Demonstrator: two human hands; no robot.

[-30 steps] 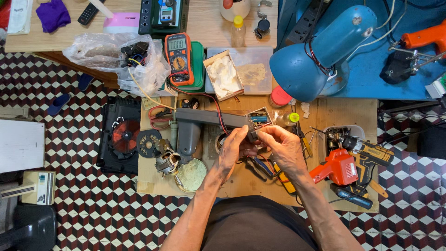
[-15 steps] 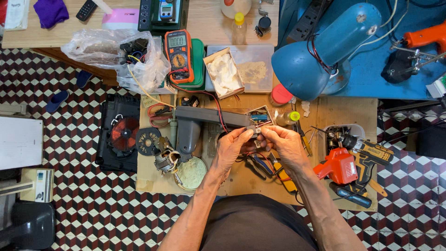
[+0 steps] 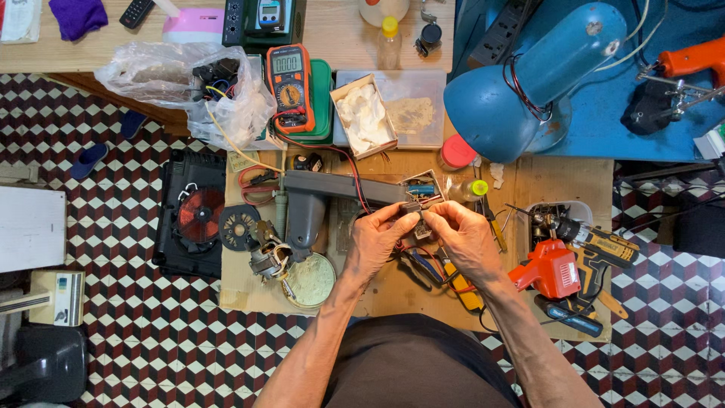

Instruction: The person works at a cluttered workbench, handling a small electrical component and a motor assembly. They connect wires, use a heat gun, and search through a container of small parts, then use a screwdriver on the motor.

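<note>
Centre of frame, just above the middle of the wooden board. Left hand and right hand meet fingertip to fingertip over a small dark part. Both hands' fingers pinched nearly closed on it; exact grip too small to tell. Part sits at the right end of the grey housing, whose long axis runs left-right. Red wire leads up-left to the multimeter. Both hands equally near.

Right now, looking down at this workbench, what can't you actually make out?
Head view only:
- Small part between left hand and right hand: fingers cover it, too small.
- Pliers: partly under the hands.
- Plastic bag contents: crumpled film blurs them.
- Orange tool: cut off by right edge.
</note>
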